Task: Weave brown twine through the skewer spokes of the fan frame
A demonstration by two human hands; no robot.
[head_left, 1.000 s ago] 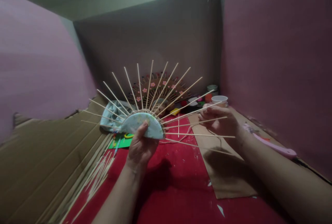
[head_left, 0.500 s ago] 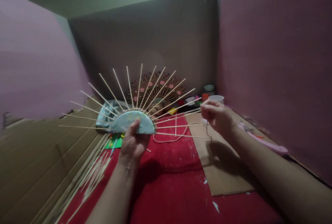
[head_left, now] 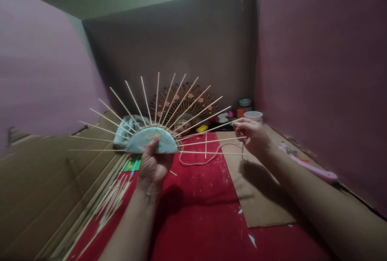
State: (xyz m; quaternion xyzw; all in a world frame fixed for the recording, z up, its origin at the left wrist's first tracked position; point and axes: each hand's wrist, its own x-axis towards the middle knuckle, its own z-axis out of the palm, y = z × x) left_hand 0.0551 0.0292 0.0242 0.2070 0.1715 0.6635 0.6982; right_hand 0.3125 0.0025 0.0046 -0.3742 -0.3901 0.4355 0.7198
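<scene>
My left hand (head_left: 154,166) grips a half-round, light-blue covered base (head_left: 140,142) from below, its thumb pressed on the front face. Thin wooden sticks (head_left: 157,97) fan out from the curved edge, where twine is woven along the rim. My right hand (head_left: 252,134) is closed near the stick tips on the right, pinching a length of twine (head_left: 205,163). That twine loops down below the hand and back toward the base. Behind the sticks stands a brown fan-shaped piece (head_left: 190,96) with pink flowers, partly covered, beside a ball of twine (head_left: 182,126).
Loose sticks (head_left: 113,198) lie at the left on the red cloth (head_left: 196,220). A cardboard sheet (head_left: 266,208) lies under my right hand. Further back are a white cup (head_left: 253,115) and a grey-blue cloth bundle (head_left: 121,136). A pink-handled tool (head_left: 314,168) lies at the right.
The stick fan has tilted slightly, its right side dipping less and its upper sticks shifting left. My right hand has moved slightly right and down, still pinching the twine.
</scene>
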